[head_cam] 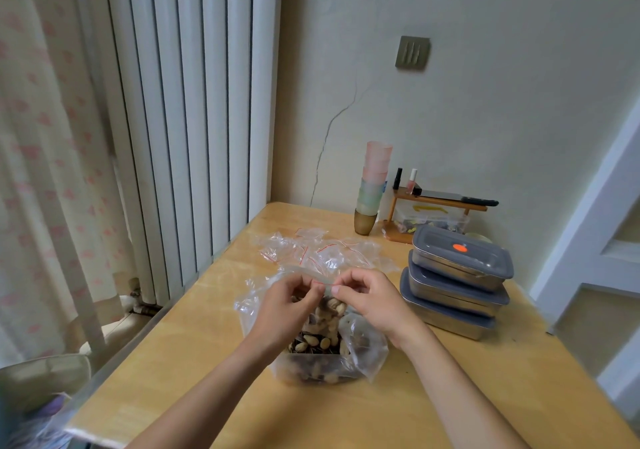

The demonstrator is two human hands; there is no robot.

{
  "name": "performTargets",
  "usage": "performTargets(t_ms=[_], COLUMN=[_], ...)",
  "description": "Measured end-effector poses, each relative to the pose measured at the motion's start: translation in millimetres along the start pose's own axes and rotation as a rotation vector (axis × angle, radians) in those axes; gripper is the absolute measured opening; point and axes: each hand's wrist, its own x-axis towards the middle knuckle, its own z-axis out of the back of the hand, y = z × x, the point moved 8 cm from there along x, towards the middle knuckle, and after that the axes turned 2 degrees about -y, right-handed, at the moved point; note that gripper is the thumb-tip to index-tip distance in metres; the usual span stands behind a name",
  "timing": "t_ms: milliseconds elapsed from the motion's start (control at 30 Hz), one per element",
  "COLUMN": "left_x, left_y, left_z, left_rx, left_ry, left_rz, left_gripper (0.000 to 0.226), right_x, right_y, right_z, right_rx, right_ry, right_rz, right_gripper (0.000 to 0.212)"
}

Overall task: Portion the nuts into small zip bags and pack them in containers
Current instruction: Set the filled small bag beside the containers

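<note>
Small zip bag (pixel 329 305) part-filled with nuts, held just above the big nut bag (pixel 311 351). Left hand (pixel 289 305) and right hand (pixel 372 301) both pinching the small bag's red-lined top edge, one at each end; seal state not readable. Big bag open-mouthed on surface (pixel 194 344), directly under the hands. Spare zip bags (pixel 318 253) scattered beyond big bag. Container stack (pixel 457 282), lids on, right of big bag.

Risks, judged:
- Uneven pinch along zip leaves a gap; nuts leak out later in container.
- Nut caught in zip track blocks closure.
- Slip of either pinch drops small bag; likely lands in big bag, portion lost.
- Elbow drag on big bag's loose film could tip it.
</note>
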Motion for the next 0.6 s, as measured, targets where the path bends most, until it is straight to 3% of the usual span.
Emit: performTargets(t_ms=[267,600], left_x=[1.0,-2.1], left_y=[-3.8,-0.4], left_z=[0.1,-1.9], left_rx=[0.009,0.009], left_ry=[0.016,0.006], left_rz=[-0.027,-0.01], left_gripper=[0.012,0.011], right_x=[-0.7,-5.4], right_y=[1.7,17.8], right_z=[-0.6,-6.3], right_rx=[-0.064,-0.457], right_ry=[-0.017,-0.08], right_rz=[0.017,0.215], right_gripper=[0.01,0.013])
